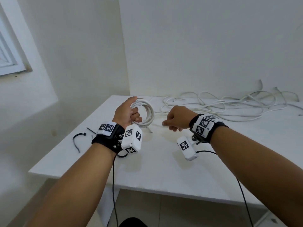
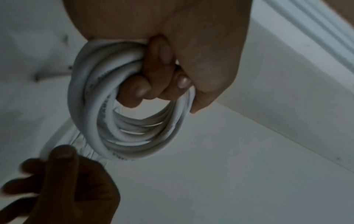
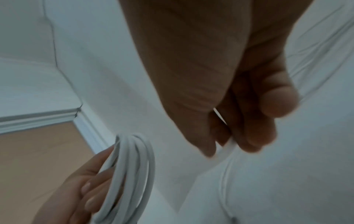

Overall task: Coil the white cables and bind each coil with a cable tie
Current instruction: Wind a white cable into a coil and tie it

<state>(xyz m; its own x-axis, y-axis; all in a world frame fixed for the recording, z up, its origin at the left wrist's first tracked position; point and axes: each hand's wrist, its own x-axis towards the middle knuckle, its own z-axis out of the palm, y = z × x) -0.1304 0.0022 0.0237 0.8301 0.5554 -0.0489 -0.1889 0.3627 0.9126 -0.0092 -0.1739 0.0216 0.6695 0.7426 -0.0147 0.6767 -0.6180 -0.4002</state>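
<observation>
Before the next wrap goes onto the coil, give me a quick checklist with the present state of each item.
1. Left hand grips the white cable coil with fingers curled through its loops: ok.
2. Right hand holds the cable's free run between its fingers: ok.
3. Coil loops lie bundled together, none slipping out: ok.
4. Free run clear of the loose cable pile at the back of the table: cannot tell, white strands overlap.
5. Black cable tie within reach near the table's left edge: ok.
6. Coil bound with a tie: not ok, none on it yet.
</observation>
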